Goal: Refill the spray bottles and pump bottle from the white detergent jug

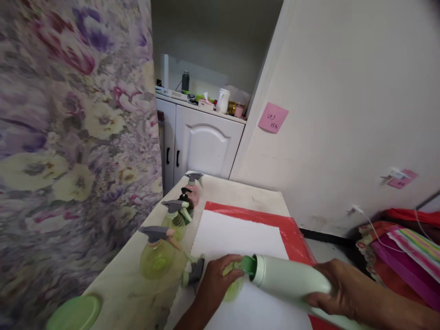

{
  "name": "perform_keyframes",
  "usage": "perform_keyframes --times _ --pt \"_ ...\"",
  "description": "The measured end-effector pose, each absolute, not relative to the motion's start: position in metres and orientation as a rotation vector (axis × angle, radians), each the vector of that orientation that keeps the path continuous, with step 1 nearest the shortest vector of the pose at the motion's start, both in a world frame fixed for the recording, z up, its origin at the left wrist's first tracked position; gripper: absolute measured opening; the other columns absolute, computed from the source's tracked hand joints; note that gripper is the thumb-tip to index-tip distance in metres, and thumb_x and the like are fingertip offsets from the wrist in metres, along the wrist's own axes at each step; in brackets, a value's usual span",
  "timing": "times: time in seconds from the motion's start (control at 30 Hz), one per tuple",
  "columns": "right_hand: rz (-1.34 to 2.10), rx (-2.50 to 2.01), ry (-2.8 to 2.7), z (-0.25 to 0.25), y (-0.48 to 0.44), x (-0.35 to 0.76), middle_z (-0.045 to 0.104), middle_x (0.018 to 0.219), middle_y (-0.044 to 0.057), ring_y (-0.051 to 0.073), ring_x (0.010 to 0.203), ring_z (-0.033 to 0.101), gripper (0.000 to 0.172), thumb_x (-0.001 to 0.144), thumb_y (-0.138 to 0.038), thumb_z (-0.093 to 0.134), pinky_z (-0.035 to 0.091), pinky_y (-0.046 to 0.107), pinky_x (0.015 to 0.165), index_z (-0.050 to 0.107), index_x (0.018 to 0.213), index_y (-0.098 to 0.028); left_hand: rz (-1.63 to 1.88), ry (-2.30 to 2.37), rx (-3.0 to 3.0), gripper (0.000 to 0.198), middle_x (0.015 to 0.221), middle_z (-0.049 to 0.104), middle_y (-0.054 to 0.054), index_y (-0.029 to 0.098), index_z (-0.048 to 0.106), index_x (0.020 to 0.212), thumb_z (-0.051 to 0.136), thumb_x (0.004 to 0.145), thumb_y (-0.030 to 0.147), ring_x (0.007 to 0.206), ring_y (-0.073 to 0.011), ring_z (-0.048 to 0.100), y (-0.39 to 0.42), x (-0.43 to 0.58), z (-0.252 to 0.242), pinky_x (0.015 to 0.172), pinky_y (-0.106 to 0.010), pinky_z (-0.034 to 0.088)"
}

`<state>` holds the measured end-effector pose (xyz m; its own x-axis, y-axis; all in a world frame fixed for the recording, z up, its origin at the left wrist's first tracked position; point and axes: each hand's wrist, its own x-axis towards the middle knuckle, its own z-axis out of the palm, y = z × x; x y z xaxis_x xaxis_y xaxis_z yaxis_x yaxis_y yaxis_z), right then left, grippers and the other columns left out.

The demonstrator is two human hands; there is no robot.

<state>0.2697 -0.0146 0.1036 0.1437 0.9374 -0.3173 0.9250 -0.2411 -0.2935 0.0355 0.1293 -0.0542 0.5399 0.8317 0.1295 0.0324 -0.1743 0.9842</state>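
My right hand (340, 288) is wrapped round a pale green pitcher (288, 277), tipped almost level with its mouth to the left. The pitcher's green spout (248, 264) is right at the top of a small yellow-green bottle (234, 291). Fingers of my left hand (220, 277) close round this bottle's neck; they hide part of it. Whether liquid is flowing I cannot tell. Beside my left wrist lies a loose grey spray head (195, 272). Two yellow-green spray bottles (156, 259) stand upright at the table's left side.
Farther back stand a dark pump bottle (185, 201) and a pink spray bottle (193, 190). White paper (240, 233) over a red sheet (299, 238) covers much of the table. A green round lid (74, 314) is at the near left. Floral curtain left, wall right.
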Motion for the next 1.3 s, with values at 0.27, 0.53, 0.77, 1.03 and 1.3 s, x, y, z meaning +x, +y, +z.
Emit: perform_keyframes --times 0.27,0.53,0.77,1.03,1.3 --pt "0.67 -2.329 -1.943 0.1014 -0.0163 0.272 0.069 0.066 0.001 0.015 0.057 0.057 0.025 0.074 -0.043 0.062 0.034 0.022 0.05 0.068 0.074 -0.019 0.85 0.757 1.622 0.023 0.099 0.079 -0.001 0.025 0.075 0.093 0.069 0.071 0.027 0.098 -0.0251 0.069 0.1291 0.0351 -0.0547 0.092 -0.032 0.049" --pt "0.655 -2.382 -1.931 0.1013 -0.0162 0.2734 0.067 0.062 0.001 0.015 0.054 0.056 0.028 0.074 -0.045 0.063 0.032 0.023 0.049 0.067 0.072 -0.018 0.837 0.741 1.627 0.022 0.097 0.079 -0.001 0.024 0.075 0.094 0.069 0.074 0.026 0.096 -0.024 0.069 0.1293 0.0359 -0.0531 0.089 -0.03 0.048" --pt "0.656 -2.339 -1.959 0.0993 -0.0161 0.2759 0.067 0.063 0.0 0.014 0.055 0.057 0.03 0.076 -0.047 0.062 0.032 0.023 0.049 0.068 0.073 -0.018 0.836 0.716 1.61 0.021 0.098 0.079 0.0 0.025 0.075 0.095 0.068 0.075 0.025 0.096 -0.0232 0.069 0.1285 0.0355 -0.054 0.089 -0.029 0.048" --pt "0.665 -2.342 -1.976 0.0989 -0.0148 0.2765 0.068 0.064 0.001 0.014 0.055 0.056 0.029 0.075 -0.048 0.062 0.032 0.023 0.05 0.067 0.074 -0.019 0.814 0.759 1.613 0.022 0.097 0.079 -0.002 0.022 0.075 0.094 0.069 0.074 0.026 0.095 -0.0244 0.069 0.1274 0.0351 -0.0506 0.088 -0.031 0.048" --pt "0.672 -2.348 -1.997 0.1046 -0.014 0.2729 0.066 0.064 0.001 0.013 0.055 0.053 0.036 0.076 -0.053 0.059 0.031 0.023 0.049 0.066 0.075 -0.018 0.817 0.755 1.597 0.022 0.098 0.078 -0.002 0.022 0.075 0.094 0.069 0.073 0.026 0.097 -0.0239 0.068 0.1289 0.035 -0.0535 0.09 -0.03 0.046"
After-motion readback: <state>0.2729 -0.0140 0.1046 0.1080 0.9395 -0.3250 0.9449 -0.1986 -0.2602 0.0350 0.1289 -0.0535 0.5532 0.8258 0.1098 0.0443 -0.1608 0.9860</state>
